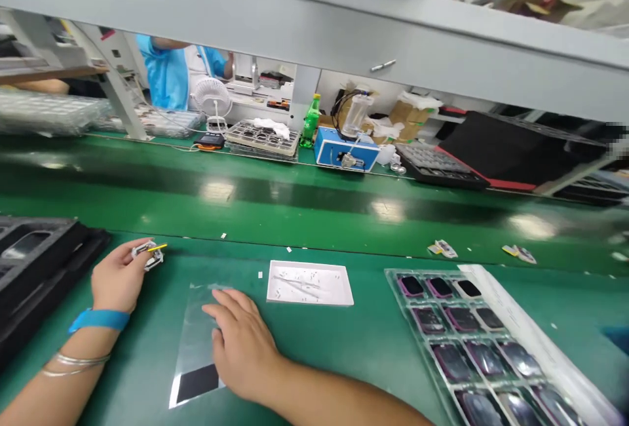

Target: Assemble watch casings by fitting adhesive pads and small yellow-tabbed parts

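My left hand point(118, 276) pinches a small white-framed part point(154, 257) with a yellow strip across it, held above the green bench at the left. A blue band circles that wrist. My right hand point(243, 341) is open, palm down, its fingers stretched out over a clear plastic sheet point(193, 328). The sheet lies flat and has a black rectangle point(198, 383) at its near end; my palm hides part of its right side. Just beyond my right hand stands a shallow white tray point(344, 300), with tweezers point(297, 286) and tiny pieces inside.
On the right, a clear tray point(417, 341) carries several dark square screens beside a white paper strip point(535, 341). Black foam point(54, 282) sits at the left. A green belt point(314, 203) crosses ahead, with small parts point(443, 249) on it. A person in blue point(162, 75) works beyond.
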### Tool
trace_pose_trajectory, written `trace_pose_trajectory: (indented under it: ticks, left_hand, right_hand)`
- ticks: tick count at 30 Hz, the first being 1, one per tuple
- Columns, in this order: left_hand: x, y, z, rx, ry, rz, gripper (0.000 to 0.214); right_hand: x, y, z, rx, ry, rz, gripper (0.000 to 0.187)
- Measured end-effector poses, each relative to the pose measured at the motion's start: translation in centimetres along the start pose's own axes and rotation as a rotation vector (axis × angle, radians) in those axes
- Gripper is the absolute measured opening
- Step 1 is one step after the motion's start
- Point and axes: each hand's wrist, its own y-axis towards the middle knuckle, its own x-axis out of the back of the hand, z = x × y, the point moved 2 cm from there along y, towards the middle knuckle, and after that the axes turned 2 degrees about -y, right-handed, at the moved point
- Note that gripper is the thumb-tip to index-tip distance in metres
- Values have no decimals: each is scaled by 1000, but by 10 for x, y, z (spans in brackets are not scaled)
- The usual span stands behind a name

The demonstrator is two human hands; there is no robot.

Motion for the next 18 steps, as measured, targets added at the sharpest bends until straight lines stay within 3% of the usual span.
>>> trace_pose_trajectory:
  ticks: [4,10,14,18]
  left_hand:
    - [-20,16,-3,90,-226,63,33]
    - [-21,15,-4,102,-299,83,34]
    - [-24,6,-8,107,-375,157,34]
    - [-26,-5,-15,155,-513,298,29]
  right_hand:
    - [-2,2,1,-12,-91,12,38]
    - [-4,4,5,-14,-184,31,37]
    - [-4,5,3,-22,-112,-2,33]
    - [0,6,-3,1,24,-129,23]
